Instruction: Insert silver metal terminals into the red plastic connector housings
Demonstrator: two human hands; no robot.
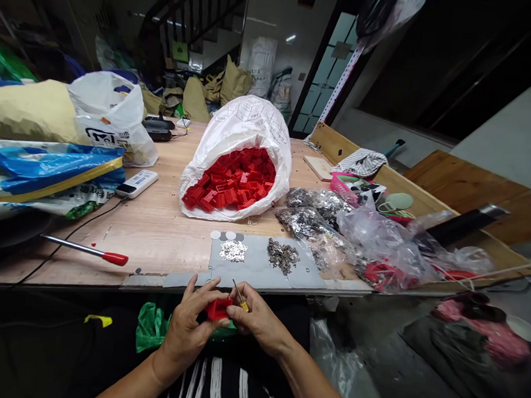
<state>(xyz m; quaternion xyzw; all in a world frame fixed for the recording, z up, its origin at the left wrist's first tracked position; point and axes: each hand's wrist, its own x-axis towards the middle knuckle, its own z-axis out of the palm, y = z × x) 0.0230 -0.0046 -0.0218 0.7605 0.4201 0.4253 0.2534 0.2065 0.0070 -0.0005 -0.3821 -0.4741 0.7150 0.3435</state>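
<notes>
My left hand grips a small red plastic part between thumb and fingers, just in front of the table edge. In my right hand is a small screwdriver with a yellow handle, its thin metal shaft pointing up and left; the right thumb and fingers also come close to the red part. Beyond the hands, a grey mat carries a pile of shiny flat metal pieces and a pile of darker metal pieces. Behind it lies a white sack, its mouth showing many red plastic parts.
Clear plastic bags of metal pieces lie right of the mat, near a pink basket. At left are a red-handled metal rod, a white device with a cable, and plastic bags. A wooden rail borders the right side.
</notes>
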